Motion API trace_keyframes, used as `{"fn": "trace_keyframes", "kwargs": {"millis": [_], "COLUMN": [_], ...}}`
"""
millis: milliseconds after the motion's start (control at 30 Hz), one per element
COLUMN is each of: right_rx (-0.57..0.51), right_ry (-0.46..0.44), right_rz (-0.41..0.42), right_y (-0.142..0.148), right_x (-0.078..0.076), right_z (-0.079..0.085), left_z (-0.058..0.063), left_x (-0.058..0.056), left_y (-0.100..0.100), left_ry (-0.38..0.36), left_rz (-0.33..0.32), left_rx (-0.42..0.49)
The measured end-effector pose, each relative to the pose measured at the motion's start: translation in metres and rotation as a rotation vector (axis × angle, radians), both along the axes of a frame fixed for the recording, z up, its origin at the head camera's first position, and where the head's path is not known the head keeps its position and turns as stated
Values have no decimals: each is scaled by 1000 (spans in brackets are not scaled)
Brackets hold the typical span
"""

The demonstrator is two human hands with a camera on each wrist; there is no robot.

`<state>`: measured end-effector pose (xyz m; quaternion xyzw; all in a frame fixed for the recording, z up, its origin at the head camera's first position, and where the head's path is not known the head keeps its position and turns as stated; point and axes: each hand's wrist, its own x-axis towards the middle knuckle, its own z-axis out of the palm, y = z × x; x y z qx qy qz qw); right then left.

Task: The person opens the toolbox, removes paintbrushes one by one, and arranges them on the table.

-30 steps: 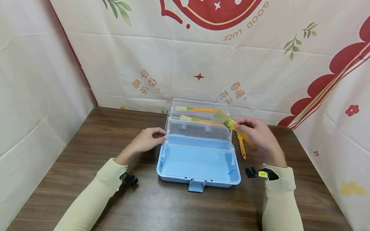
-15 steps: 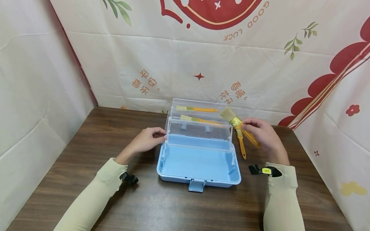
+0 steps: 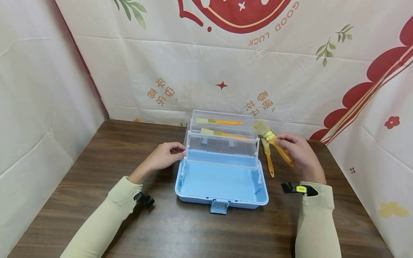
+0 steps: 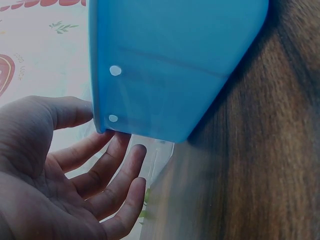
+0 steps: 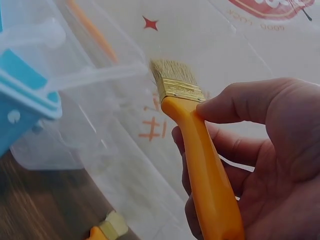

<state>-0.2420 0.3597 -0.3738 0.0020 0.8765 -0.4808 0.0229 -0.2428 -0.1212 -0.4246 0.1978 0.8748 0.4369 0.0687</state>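
Note:
My right hand (image 3: 301, 156) grips a wide paintbrush (image 3: 268, 135) by its orange handle, bristles pointing up and left. In the right wrist view, the thumb presses near the brush's brass-coloured ferrule (image 5: 181, 89). A smaller paintbrush (image 3: 268, 159) lies on the table below it, beside the box. The light-blue toolbox (image 3: 222, 181) is open, with clear trays raised at its back. My left hand (image 3: 166, 156) holds the toolbox's back left corner; in the left wrist view, the thumb (image 4: 75, 112) touches the rim and fingertips meet the wall behind.
One paintbrush (image 3: 222, 122) lies at the clear rear part of the toolbox, another paintbrush (image 3: 222, 134) in the raised tray (image 3: 222, 148). A latch (image 3: 219, 207) hangs at the front. A printed cloth (image 3: 180, 57) rises behind the wooden table (image 3: 129, 143).
My right hand has carried the wide paintbrush rightward, away from the trays, to above the small paintbrush on the table. The left hand and the toolbox have stayed put.

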Motion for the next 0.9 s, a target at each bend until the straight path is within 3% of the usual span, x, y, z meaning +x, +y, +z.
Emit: {"fn": "trace_keyframes", "kwargs": {"millis": [267, 900], "right_rx": [-48, -47], "right_ry": [9, -142], "right_rz": [-14, -145], "right_y": [18, 47], "right_x": [-4, -10], "right_z": [-14, -50], "left_z": [0, 0], "left_x": [0, 1], "left_y": [0, 0], "left_ry": [1, -1], "left_rz": [2, 8], "left_rx": [-1, -10]}}
